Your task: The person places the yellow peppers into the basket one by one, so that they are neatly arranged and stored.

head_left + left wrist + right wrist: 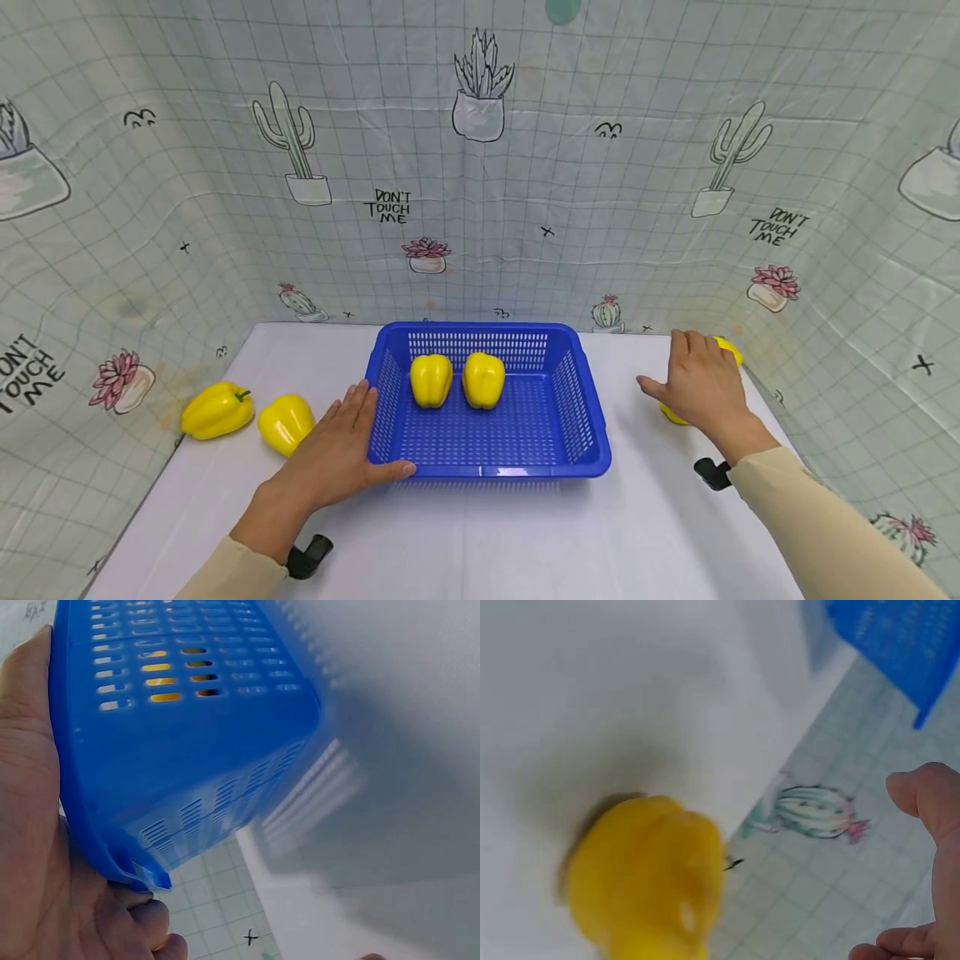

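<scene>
A blue plastic basket (480, 472) sits mid-table with two yellow bell peppers (431, 381) inside, towards its back left. My left hand (333, 450) rests on the basket's near left corner, fingers straight along the left rim and thumb along the front rim. In the left wrist view, the hand lies against the blue rim (71, 750). Over on the right, my right hand (701, 379) is above yellow peppers, its thumb spread away from the fingers. Yellow shows past its far side (729, 350) and beneath its palm. The right wrist view shows a yellow pepper (645, 877), apart from the thumb.
Two more yellow bell peppers lie left of the basket: one on its side (217, 411) near the table's left edge, another (287, 423) close to my left hand. A patterned cloth (525, 183) stands as walls around the back and sides of the white table (480, 542).
</scene>
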Tool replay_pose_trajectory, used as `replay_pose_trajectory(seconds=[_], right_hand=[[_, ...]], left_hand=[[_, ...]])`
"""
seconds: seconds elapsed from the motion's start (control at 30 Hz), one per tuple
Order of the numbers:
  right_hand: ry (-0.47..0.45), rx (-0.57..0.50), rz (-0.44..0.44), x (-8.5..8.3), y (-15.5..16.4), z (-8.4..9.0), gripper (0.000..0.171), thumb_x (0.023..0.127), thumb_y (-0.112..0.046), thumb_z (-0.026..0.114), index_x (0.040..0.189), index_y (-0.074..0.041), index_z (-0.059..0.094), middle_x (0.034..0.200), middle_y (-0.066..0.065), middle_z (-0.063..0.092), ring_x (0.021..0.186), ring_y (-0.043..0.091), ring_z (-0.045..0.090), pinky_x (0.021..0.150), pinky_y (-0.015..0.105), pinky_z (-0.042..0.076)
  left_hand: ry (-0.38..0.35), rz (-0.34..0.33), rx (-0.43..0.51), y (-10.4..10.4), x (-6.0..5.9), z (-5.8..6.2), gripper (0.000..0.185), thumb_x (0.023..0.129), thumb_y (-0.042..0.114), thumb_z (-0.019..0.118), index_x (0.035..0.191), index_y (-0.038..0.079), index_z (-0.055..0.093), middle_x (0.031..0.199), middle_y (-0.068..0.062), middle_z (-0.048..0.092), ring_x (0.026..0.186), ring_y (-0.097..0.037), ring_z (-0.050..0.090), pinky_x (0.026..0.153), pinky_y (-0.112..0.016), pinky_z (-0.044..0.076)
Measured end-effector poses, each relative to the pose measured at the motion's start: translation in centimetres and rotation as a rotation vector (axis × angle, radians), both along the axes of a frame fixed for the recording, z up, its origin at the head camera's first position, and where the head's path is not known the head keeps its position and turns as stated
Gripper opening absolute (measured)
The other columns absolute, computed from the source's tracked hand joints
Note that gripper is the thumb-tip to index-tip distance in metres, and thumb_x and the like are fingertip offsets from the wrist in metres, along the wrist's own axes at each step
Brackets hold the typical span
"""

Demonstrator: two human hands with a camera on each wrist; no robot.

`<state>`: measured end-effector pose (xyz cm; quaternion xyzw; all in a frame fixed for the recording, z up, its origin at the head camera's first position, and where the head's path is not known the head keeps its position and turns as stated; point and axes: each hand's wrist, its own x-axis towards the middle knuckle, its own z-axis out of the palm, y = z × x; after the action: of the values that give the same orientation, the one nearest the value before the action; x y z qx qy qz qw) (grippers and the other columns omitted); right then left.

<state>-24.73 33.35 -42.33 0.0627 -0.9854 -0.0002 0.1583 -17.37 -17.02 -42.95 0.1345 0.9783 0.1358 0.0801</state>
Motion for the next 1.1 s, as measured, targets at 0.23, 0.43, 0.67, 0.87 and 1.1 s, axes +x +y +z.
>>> replay_pose_trajectory(seconds=[0.23,0.43,0.67,0.87,1.1], right_hand=[[-0.039,0.016,-0.088,0.5,2.9,-2.6,0.083,0.083,-0.053,0.082,0.119,0.014,0.049,0.112,0.035,0.057,0.107,0.055,0.051,0.088,0.074,0.044],[-0.084,-0.015,-0.142,0.7,4.3,-4.1,0.087,0.084,-0.054,0.077,0.121,0.017,0.044,0.110,0.036,0.054,0.104,0.055,0.046,0.080,0.072,0.041],[-0.140,-0.036,-0.200,0.8,5.0,-5.2,0.095,0.085,-0.061,0.074,0.118,0.022,0.042,0.105,0.038,0.051,0.101,0.055,0.043,0.080,0.076,0.039],[-0.155,-0.042,-0.217,0.6,4.9,-5.8,0.098,0.086,-0.068,0.072,0.112,0.023,0.046,0.100,0.040,0.050,0.099,0.056,0.045,0.082,0.077,0.039],[-0.277,-0.067,-0.147,0.6,4.6,-5.7,0.088,0.080,-0.047,0.083,0.125,0.020,0.045,0.114,0.042,0.048,0.104,0.058,0.043,0.081,0.074,0.040]], left_hand=[[-0.004,0.009,0.010,0.0,-0.1,-0.2,0.128,0.085,0.081,0.066,0.165,-0.007,0.018,0.174,-0.029,0.012,0.162,-0.045,0.015,0.132,-0.059,0.014],[-0.005,0.009,0.019,-0.1,-0.1,-0.4,0.128,0.085,0.080,0.067,0.165,-0.007,0.018,0.174,-0.028,0.011,0.162,-0.045,0.016,0.132,-0.059,0.014],[0.002,0.007,0.020,-0.2,-0.1,-0.5,0.127,0.086,0.077,0.069,0.165,-0.007,0.017,0.174,-0.028,0.011,0.162,-0.044,0.016,0.132,-0.059,0.013],[0.004,0.006,0.026,-0.2,-0.2,-0.6,0.127,0.086,0.078,0.068,0.165,-0.007,0.018,0.174,-0.028,0.011,0.162,-0.045,0.016,0.132,-0.060,0.013],[-0.007,0.013,0.026,-0.2,-0.1,-0.5,0.128,0.085,0.079,0.068,0.165,-0.007,0.016,0.174,-0.028,0.010,0.162,-0.044,0.016,0.132,-0.059,0.013]])
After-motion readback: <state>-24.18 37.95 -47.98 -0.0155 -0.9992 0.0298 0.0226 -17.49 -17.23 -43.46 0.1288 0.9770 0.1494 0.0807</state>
